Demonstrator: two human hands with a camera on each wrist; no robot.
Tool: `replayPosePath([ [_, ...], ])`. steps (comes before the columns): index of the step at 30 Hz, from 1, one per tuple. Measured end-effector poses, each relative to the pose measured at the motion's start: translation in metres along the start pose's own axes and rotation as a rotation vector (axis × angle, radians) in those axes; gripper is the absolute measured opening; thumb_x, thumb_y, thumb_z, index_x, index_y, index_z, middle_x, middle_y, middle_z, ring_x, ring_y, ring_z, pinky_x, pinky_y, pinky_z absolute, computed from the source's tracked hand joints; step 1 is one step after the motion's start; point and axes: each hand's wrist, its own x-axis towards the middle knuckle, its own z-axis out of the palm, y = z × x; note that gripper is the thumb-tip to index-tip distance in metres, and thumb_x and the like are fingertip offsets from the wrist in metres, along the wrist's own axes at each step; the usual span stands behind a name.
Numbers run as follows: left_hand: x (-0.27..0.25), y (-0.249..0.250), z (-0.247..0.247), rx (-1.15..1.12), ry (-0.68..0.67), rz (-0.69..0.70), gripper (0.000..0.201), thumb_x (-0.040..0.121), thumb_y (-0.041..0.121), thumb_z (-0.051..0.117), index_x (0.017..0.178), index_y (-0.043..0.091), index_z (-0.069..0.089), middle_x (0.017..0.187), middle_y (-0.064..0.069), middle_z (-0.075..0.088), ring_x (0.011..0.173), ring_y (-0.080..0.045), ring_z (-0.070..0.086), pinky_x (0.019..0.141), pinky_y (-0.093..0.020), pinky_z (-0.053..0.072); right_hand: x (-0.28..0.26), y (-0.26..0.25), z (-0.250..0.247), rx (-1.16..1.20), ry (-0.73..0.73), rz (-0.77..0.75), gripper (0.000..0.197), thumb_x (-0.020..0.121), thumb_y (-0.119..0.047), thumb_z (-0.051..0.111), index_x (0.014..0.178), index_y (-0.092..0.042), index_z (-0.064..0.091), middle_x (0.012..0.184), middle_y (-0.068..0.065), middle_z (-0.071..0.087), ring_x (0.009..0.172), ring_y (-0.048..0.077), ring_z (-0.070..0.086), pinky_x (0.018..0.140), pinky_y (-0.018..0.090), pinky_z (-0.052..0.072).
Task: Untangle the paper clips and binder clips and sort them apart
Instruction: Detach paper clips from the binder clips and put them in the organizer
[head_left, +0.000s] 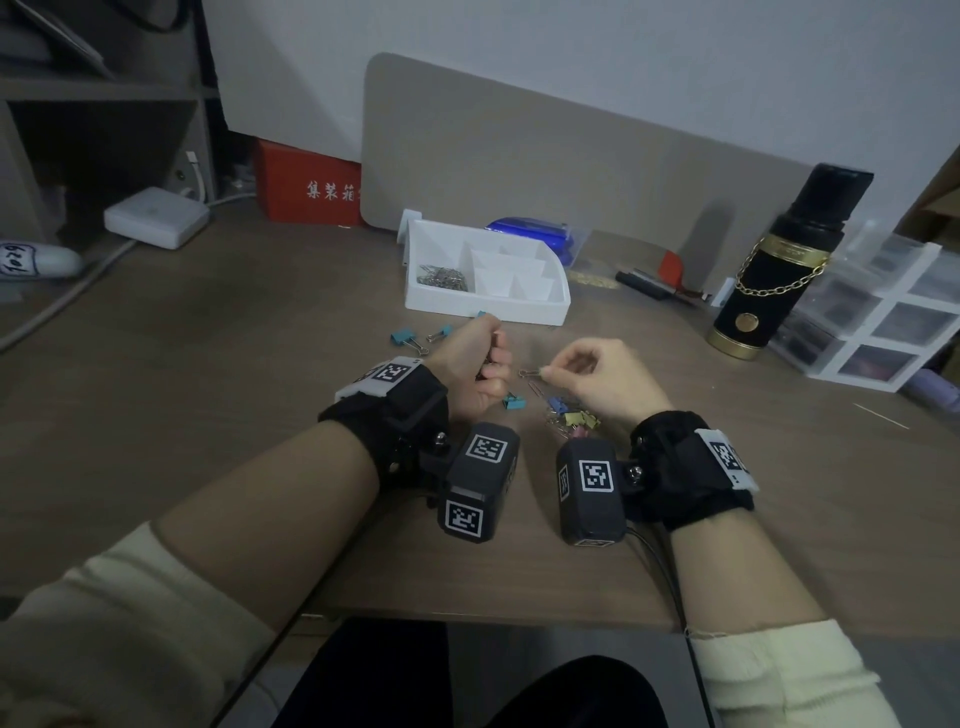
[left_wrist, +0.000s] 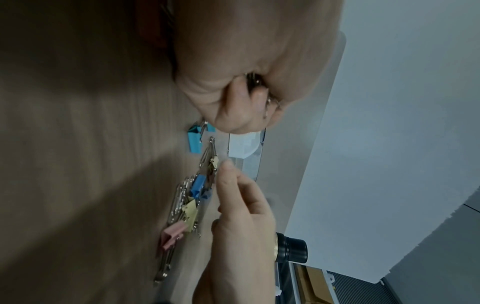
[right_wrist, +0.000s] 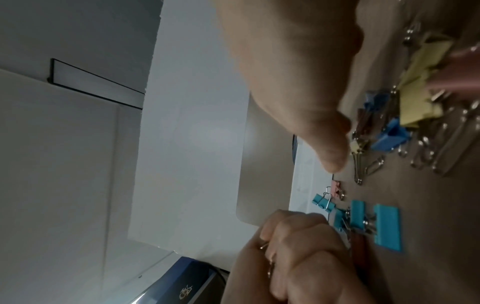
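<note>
Desk (head_left: 208, 415) scene, mid-sort. Right hand (head_left: 602, 379) pinches a small clip (head_left: 532, 372) off the tangle (head_left: 571, 415). Left hand (head_left: 472, 369) fisted round loose paper clips. Tray (head_left: 483, 306) already holds some. Next: probably free the pinched clip, then drop the fistful in.

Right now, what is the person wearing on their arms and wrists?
Cream knit sleeves, pushed up the forearms. Each wrist carries a black strap with a white tag bearing a black square code, plus a dark grey boxy camera module with similar codes; a thin black cable trails from the right one.
</note>
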Motion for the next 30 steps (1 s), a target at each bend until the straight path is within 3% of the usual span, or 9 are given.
replayPosePath([
  [3,-0.001,0.000,0.001,-0.015,0.004,-0.011,0.031,0.097,0.026,0.034,0.067,0.024,0.037,0.038,0.011,0.030,0.026,-0.002,0.028,0.024,-0.012,0.011,-0.001,-0.003,0.002,-0.073,-0.124,0.060,0.024,0.080,-0.036,0.074,0.085,-0.014,0.067,0.075,-0.002,0.063,0.065,0.011,0.058,0.047,0.015,0.039],
  [9,-0.002,-0.001,0.002,-0.035,0.007,-0.016,0.035,0.098,0.027,0.037,0.064,0.021,0.033,0.041,0.009,0.037,0.028,-0.003,0.040,0.024,-0.012,0.011,0.003,-0.006,0.006,-0.117,-0.166,0.074,0.009,0.085,-0.022,0.069,0.081,-0.017,0.062,0.069,-0.003,0.061,0.059,0.009,0.055,0.050,0.018,0.036],
  [12,-0.002,-0.002,0.003,-0.016,-0.021,-0.036,0.035,0.099,0.028,0.038,0.065,0.020,0.036,0.043,0.007,0.043,0.029,-0.002,0.039,0.023,-0.012,0.014,0.002,-0.009,0.006,-0.173,-0.197,0.061,0.017,0.087,-0.019,0.065,0.071,-0.021,0.061,0.069,-0.004,0.060,0.063,0.009,0.053,0.053,0.018,0.036],
  [17,-0.005,-0.002,0.005,0.014,-0.042,-0.037,0.037,0.100,0.030,0.040,0.066,0.016,0.046,0.051,0.005,0.047,0.030,-0.001,0.037,0.025,-0.010,0.015,0.002,-0.008,0.006,-0.259,-0.235,0.077,0.027,0.091,-0.019,0.057,0.065,-0.027,0.056,0.097,0.013,0.061,0.077,0.014,0.053,0.045,0.010,0.037],
  [19,-0.005,-0.002,0.005,0.018,-0.052,-0.047,0.037,0.099,0.031,0.041,0.066,0.015,0.048,0.051,0.005,0.047,0.030,-0.001,0.036,0.025,-0.010,0.016,0.002,-0.006,0.006,-0.259,-0.237,0.080,0.029,0.092,-0.017,0.054,0.065,-0.027,0.056,0.098,0.013,0.062,0.084,0.017,0.052,0.047,0.012,0.037],
  [21,-0.006,-0.002,0.005,0.033,-0.061,-0.063,0.037,0.098,0.033,0.041,0.066,0.015,0.048,0.052,0.006,0.046,0.031,-0.001,0.034,0.025,-0.010,0.015,0.003,-0.007,0.006,-0.204,-0.174,0.068,0.026,0.092,-0.013,0.052,0.069,-0.024,0.056,0.090,0.006,0.062,0.080,0.018,0.053,0.055,0.018,0.041],
  [25,-0.007,-0.001,0.005,0.092,-0.094,-0.104,0.040,0.099,0.037,0.038,0.066,0.016,0.047,0.048,0.008,0.041,0.029,-0.001,0.027,0.025,-0.011,0.013,0.004,-0.013,0.003,0.061,0.171,-0.040,0.012,0.091,-0.010,0.055,0.080,-0.015,0.057,0.075,-0.004,0.062,0.075,0.017,0.060,0.067,0.028,0.047],
  [27,-0.008,-0.001,0.005,0.116,-0.118,-0.125,0.041,0.099,0.038,0.036,0.067,0.016,0.047,0.046,0.008,0.040,0.028,-0.002,0.026,0.025,-0.011,0.013,0.002,-0.016,0.001,0.198,0.299,-0.103,0.010,0.087,-0.011,0.058,0.078,-0.016,0.058,0.074,-0.002,0.064,0.075,0.020,0.063,0.073,0.043,0.055],
  [30,-0.010,-0.001,0.006,0.127,-0.153,-0.155,0.044,0.099,0.042,0.034,0.074,0.012,0.053,0.051,0.006,0.039,0.030,-0.002,0.027,0.026,-0.011,0.014,-0.002,-0.021,-0.001,0.310,0.378,-0.164,0.010,0.085,-0.014,0.061,0.077,-0.020,0.060,0.076,-0.001,0.063,0.075,0.020,0.061,0.068,0.053,0.054],
])
